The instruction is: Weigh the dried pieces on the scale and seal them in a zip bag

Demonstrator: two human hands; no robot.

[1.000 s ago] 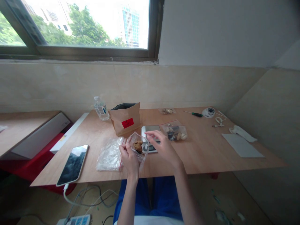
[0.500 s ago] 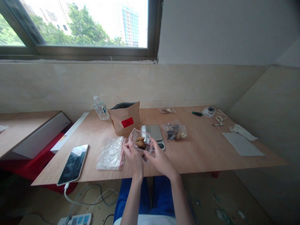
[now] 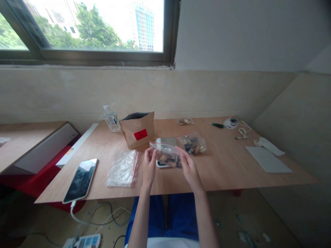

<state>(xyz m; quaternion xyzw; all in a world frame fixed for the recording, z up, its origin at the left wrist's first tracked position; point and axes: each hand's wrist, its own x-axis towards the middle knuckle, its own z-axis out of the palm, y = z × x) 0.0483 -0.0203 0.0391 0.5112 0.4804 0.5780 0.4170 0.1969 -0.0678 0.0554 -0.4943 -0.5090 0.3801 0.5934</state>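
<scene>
Between both hands hangs a clear zip bag [image 3: 167,156] holding brown and dark dried pieces. My left hand [image 3: 149,163] pinches its left top corner, and my right hand [image 3: 190,167] pinches the right top corner. The bag is in front of a small kitchen scale [image 3: 167,140], hiding much of it. Left of my left hand lies a stack of empty clear zip bags [image 3: 122,169]. Beyond my right hand rests another filled zip bag [image 3: 193,144] with dark and pale pieces.
A brown paper bag [image 3: 138,131] with a red label stands open behind the scale, a water bottle [image 3: 111,119] to its left. A charging phone [image 3: 81,181] lies at the front left. Farther right are a screwdriver [image 3: 217,125], a dome camera [image 3: 231,123] and white paper [image 3: 269,160].
The bag's mouth, spread open before, is now drawn flat and straight. My hands have moved apart to its two top corners, the right one shifting rightward.
</scene>
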